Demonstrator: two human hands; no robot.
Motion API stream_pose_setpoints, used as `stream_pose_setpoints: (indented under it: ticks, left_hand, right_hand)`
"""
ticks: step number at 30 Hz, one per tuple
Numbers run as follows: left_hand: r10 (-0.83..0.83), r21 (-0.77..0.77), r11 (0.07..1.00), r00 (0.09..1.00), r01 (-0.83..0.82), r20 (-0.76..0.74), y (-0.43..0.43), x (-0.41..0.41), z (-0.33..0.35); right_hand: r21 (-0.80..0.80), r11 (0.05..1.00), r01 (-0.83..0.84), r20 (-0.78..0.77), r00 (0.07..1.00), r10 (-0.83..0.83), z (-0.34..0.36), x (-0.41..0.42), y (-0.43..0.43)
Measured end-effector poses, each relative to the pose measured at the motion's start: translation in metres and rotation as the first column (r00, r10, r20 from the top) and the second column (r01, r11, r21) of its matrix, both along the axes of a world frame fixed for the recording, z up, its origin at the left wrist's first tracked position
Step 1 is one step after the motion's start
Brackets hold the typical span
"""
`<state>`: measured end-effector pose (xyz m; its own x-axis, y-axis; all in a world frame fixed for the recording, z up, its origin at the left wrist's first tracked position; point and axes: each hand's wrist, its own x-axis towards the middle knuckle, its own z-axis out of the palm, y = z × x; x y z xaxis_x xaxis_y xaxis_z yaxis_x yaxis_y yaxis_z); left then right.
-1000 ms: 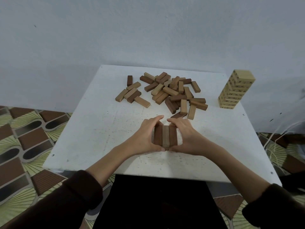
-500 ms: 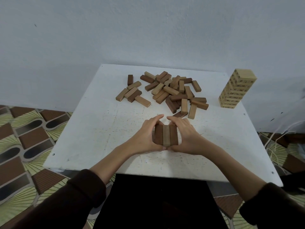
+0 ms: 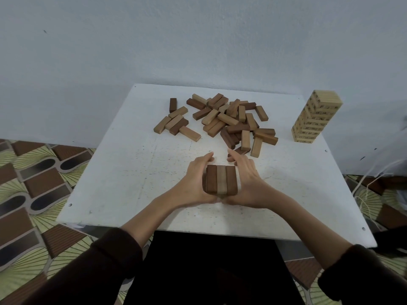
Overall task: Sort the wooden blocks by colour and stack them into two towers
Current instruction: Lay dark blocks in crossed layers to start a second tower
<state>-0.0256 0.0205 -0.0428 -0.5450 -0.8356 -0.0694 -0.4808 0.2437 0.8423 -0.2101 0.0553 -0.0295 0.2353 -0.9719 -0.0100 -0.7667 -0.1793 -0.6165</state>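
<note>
Both hands bracket the small stack at centre frame, a bit below the middle. The left hand lies flat along its left side and the right hand along its right. Fingers are mostly straight and pressing inward, w/ tips reaching past the far end and apart from each other. Thumbs sit at the near end. Looks like squaring-up pressure, not a lift. Top layer is three blocks side by side: dark, light, dark. At least one layer shows beneath; can't tell how many.

Handling, judged: blocks are rigid, light, smooth-faced wood. They should slide on each other easily, so squeeze the long sides evenly and keep the stack on the table. Single blocks are best pinched across the narrow width, mid-length.

Further up the frame, the loose pile mixes dark and light blocks, some overlapping, w/ a smaller cluster just left of it. A pale tower stands at the table's upper-right corner, well apart from the hands.
</note>
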Motion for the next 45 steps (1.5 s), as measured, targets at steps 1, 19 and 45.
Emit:
stream_pose_setpoints:
  ticks: [1,19,45]
  left_hand:
    - [0.015,-0.019,1.0,1.0,-0.015,0.014,0.003,0.001,0.0]
    - [0.077,-0.397,0.913,0.922,0.088,0.38,0.023,0.003,-0.027]
    - [0.094,-0.421,0.899,0.886,0.12,0.454,0.021,0.005,-0.034]
  right_hand:
    - [0.014,0.999,0.028,0.018,0.999,-0.029,-0.001,0.0,0.003]
    - [-0.05,0.987,0.153,-0.257,0.953,-0.161,-0.031,0.012,0.025]
    - [-0.028,0.99,0.139,-0.419,0.897,-0.138,-0.034,0.013,0.023]
